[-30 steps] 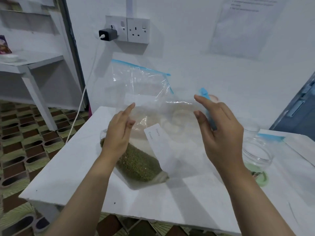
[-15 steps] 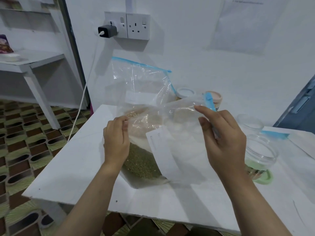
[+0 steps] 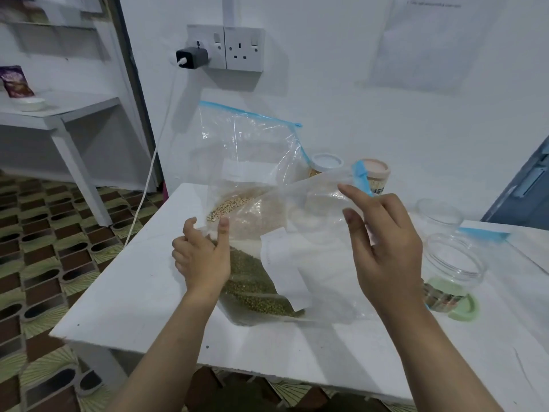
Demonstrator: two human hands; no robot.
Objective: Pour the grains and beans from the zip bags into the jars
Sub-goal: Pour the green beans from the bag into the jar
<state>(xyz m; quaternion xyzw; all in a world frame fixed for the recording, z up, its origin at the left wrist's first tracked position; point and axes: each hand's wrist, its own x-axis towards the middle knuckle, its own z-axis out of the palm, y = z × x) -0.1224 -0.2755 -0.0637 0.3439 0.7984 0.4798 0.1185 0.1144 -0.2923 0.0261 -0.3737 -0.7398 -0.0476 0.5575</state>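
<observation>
A clear zip bag with green beans in its lower corner and a white label lies tilted on the white table. My left hand grips the bag's left edge. My right hand pinches its top edge just below the blue zip strip. Behind it a second zip bag stands upright with tan grains inside. Two clear empty jars stand to the right of my right hand, the nearer one beside a green lid.
Two lidded jars stand at the back of the table, one with a white lid, one with a pink lid. A charger cable hangs from the wall socket past the table's left corner. A white shelf unit stands left.
My left hand has closed on the bag's left edge. My right hand has drawn the zip end of the bag down and to the right. The lidded jars at the back have come into sight.
</observation>
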